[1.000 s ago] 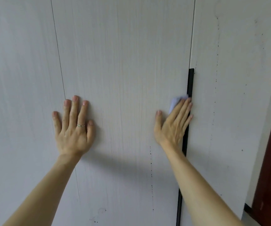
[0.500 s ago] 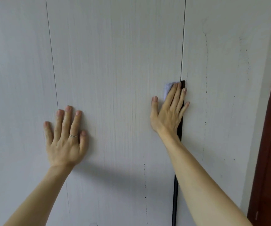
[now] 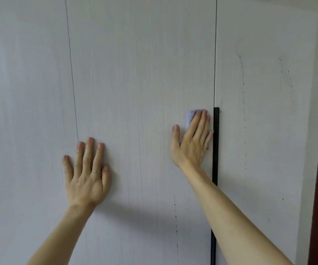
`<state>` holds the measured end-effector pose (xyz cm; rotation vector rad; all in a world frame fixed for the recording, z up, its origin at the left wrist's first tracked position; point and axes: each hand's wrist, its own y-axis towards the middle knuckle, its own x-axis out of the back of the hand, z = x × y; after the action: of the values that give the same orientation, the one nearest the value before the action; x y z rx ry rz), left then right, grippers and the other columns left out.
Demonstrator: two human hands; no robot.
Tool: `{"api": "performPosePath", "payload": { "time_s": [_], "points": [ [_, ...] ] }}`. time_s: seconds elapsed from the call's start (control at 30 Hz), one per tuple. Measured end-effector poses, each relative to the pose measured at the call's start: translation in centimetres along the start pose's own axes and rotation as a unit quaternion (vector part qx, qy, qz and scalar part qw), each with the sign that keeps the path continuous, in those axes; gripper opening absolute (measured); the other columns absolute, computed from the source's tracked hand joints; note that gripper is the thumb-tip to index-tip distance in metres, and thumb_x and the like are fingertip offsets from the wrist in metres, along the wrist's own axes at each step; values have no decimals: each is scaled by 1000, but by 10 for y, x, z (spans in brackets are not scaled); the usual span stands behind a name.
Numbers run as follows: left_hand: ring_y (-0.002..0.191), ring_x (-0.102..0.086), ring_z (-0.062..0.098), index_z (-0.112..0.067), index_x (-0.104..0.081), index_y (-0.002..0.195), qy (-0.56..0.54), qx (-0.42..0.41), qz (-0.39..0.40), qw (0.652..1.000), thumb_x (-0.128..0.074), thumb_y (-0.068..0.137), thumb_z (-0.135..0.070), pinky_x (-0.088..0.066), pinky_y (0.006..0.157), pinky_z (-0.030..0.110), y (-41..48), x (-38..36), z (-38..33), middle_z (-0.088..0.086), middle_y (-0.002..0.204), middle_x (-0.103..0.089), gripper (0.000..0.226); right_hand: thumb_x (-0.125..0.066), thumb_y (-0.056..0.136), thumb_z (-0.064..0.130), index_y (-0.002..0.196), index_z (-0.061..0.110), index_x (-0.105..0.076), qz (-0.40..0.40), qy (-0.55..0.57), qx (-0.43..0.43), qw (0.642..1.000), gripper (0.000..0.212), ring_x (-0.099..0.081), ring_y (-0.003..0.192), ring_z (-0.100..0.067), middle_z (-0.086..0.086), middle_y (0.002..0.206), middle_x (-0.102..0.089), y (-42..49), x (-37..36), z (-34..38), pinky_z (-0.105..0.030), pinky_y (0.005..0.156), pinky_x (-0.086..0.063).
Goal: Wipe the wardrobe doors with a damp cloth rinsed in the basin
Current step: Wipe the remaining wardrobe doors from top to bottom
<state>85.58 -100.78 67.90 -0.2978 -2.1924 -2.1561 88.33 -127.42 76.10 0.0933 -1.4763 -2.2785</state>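
Currently three door panels; left hand (image 3: 86,175) flat, empty, on middle wardrobe door (image 3: 141,73); right hand (image 3: 192,142) flat, pressing one cloth (image 3: 189,116) beside black handle (image 3: 216,146).

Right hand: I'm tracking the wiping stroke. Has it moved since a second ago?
Yes. The right hand with the cloth rose beside the black handle, now reaching its top end.

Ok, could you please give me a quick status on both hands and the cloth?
Left hand flat on middle wardrobe door, holding nothing. Right hand pressing lilac cloth beside black handle strip. Nothing in the way.
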Motion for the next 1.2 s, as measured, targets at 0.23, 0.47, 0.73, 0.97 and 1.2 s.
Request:
{"api": "performPosePath", "payload": {
  "time_s": [0.23,0.47,0.73,0.97,1.2],
  "points": [
    [156,-7,21,-19,-19,160,6,-15,28,999,-32,100,-34,-6,122,56,7,13,8,5,168,-11,63,-34,99,53,158,13,-23,82,-2,358,930,72,-8,154,-23,-7,166,-13,-99,-26,54,-51,122,-18],
    [156,-4,18,-22,-15,161,-7,63,109,992,-34,97,-44,-8,123,57,-42,50,44,-1,169,-7,70,-33,100,46,157,19,-29,70,-5,382,922,63,-13,153,-18,0,165,-20,-31,-21,61,-52,122,-14],
    [156,0,16,-30,-6,162,14,125,155,980,-32,98,-61,-12,121,60,-81,53,70,-8,169,2,75,-31,100,49,159,17,-20,55,3,342,938,68,-8,154,-22,-5,167,-11,-62,-34,114,-53,123,-9],
    [155,-3,15,-35,-7,161,9,107,156,982,-33,96,-67,-23,117,63,-80,55,79,-7,169,-4,77,-35,100,43,158,27,-25,131,-36,600,788,60,-18,152,-19,2,165,-20,-79,-41,102,-49,121,-12],
    [155,-2,13,-31,-13,161,6,91,154,984,-40,96,-60,-19,119,57,-77,62,80,-4,169,-9,77,-32,101,45,158,17,-24,55,17,370,927,64,-12,154,-21,-4,166,-16,-45,-41,179,-52,123,-5]
  ]
}}
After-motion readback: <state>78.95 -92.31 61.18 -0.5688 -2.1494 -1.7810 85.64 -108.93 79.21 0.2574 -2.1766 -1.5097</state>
